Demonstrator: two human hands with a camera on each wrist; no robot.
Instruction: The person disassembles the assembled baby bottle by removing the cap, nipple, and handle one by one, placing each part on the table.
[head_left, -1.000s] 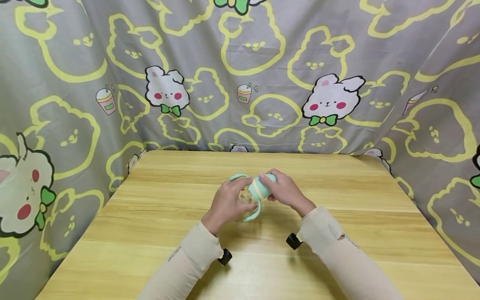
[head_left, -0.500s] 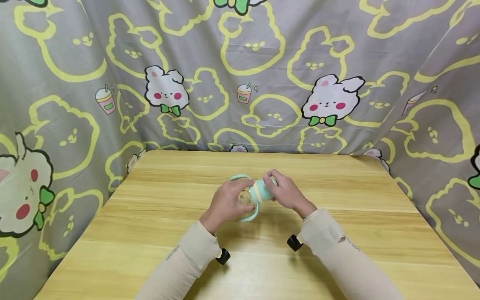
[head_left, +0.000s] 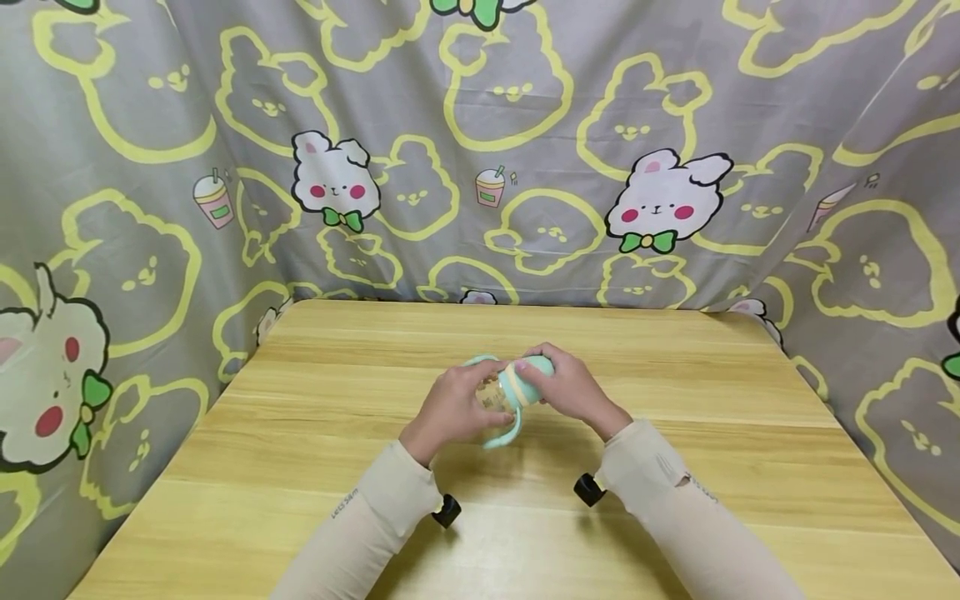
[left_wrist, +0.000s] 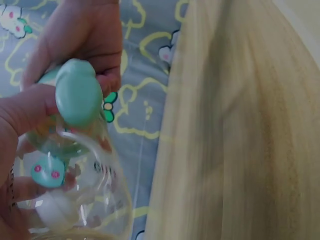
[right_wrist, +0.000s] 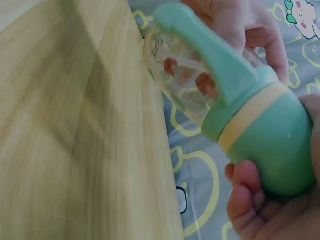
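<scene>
Right grip (head_left: 573,385) pinches mint cap (right_wrist: 282,147), now nearer the cream band (right_wrist: 255,116) than half a second ago. Left grip (head_left: 450,407) clasps two-handled baby bottle (right_wrist: 172,75), tilted between both grips above counter (head_left: 337,392). Cap looks seated; likely only a regrip.

cloth hanging (head_left: 427,100): grey, lightly creased, lining the far, left and right sides of the worktop (head_left: 360,375). printed all over with yellow-outlined animal heads (head_left: 540,231); white rabbit heads (head_left: 663,204), red-cheeked, with green bows (head_left: 648,242); pink cups (head_left: 490,192) with straws. worktop: pale yellow-brown, wood-grained, grain running left to right, far corners rounded, far edge close before the hanging. light: whitish sheen at near middle, soft shadows left and right of it.
</scene>
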